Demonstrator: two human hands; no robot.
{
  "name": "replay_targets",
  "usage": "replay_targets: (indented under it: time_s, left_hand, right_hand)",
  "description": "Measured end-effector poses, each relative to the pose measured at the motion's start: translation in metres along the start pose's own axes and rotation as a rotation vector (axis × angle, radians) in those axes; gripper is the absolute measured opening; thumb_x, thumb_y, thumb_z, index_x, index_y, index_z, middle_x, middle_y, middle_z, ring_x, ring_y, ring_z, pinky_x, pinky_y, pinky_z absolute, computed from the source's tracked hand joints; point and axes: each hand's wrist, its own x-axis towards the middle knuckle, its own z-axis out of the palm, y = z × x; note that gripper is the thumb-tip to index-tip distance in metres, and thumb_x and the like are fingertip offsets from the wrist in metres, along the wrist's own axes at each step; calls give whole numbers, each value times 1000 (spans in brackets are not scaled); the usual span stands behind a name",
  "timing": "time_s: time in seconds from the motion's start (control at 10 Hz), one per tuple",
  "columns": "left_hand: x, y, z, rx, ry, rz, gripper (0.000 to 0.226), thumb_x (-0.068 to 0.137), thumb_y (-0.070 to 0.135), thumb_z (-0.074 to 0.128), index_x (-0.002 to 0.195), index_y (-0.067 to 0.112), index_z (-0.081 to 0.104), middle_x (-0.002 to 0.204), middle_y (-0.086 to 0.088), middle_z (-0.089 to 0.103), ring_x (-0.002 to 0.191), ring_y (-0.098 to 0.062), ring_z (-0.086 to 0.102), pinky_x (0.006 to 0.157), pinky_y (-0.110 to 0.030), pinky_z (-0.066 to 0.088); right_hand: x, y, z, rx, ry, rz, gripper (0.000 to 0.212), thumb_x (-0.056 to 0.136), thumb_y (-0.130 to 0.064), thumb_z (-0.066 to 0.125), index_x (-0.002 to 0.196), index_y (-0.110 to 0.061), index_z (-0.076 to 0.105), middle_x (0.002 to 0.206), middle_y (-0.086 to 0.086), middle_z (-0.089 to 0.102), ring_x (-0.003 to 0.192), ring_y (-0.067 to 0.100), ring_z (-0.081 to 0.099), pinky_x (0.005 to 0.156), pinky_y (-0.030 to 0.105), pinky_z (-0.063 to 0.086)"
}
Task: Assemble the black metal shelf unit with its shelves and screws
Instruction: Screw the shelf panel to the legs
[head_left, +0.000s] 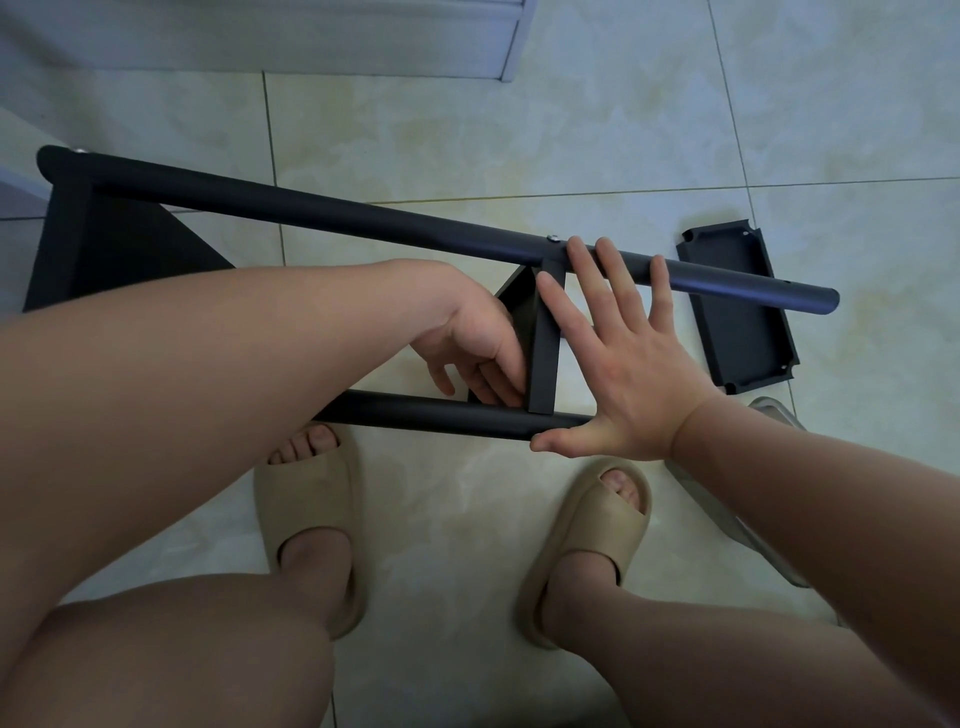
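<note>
You have just 1 view, a wide-angle camera worn on your head. It faces forward and steeply down at the frame, near enough that your arms cross the picture to reach it. Nearer you than the frame lie your slippers; beyond the frame, floor and a wall at the top edge.

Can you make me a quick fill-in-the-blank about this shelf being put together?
The hand lying flat with spread fingers is the person's ___ one.
The loose shelf tray lies on the floor, touched by ___ hand.
The mounted shelf sits between ___ black tubes.
Missing words: right; neither; two.
</note>
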Motion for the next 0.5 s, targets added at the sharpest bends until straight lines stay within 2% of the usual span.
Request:
replay_targets:
  time_s: [0.2,0.3,0.4,0.5]
  left_hand:
    - [-1,2,-1,-24,-35,12,22,91,16,66,112,21,71,114,2,75,118,-15,64,113,-54,34]
    - [-4,1,-1,-17,-51,3,21,92,21,65,111,23,72,117,3,74,120,-17,64,111,-53,35]
    - [-4,1,-1,3,-33,-10,17,93,28,65,107,27,73,111,7,76,117,-15,64,111,-52,36]
    - [0,2,-1,6,-11,-5,18,92,24,66,110,24,72,109,5,76,115,-13,65,113,-50,36]
  right_hand:
    - [0,0,0,-1,4,-3,131,68,-100,30,163,-13,6,168,23,-2,155,44,-3,118,72,-2]
    - [0,0,-1,0,4,-4,131,68,-100,30,163,-13,5,168,23,-2,155,43,-4,118,72,-3]
    - [0,0,-1,-1,4,-3,131,68,-100,30,163,-13,6,168,23,-2,155,43,-4,118,72,-2]
    - [0,0,-1,0,4,-2,131,68,-100,29,163,-13,6,168,22,-2,155,43,-4,118,72,-2]
